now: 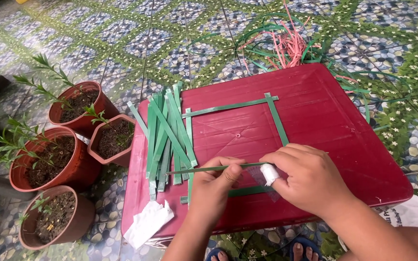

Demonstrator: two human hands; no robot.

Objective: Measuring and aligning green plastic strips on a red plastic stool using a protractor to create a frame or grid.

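My left hand (212, 186) pinches a thin green plastic strip (204, 169) that runs level across the near part of a dark red plastic table (325, 125). My right hand (308, 179), with a white bandage (269, 174) on one finger, holds the strip's right end down where it meets other green strips. Flat green strips (276, 118) lie on the table as an open square frame. A loose pile of cut green strips (168, 137) rests at the table's left edge, just beyond my left hand.
Several brown plant pots (78, 108) with small green plants stand on the floor to the left. A tangle of green and pink strips (288, 46) lies beyond the table. A crumpled white paper (148, 222) hangs off the near-left corner. My sandalled feet (298, 251) show below.
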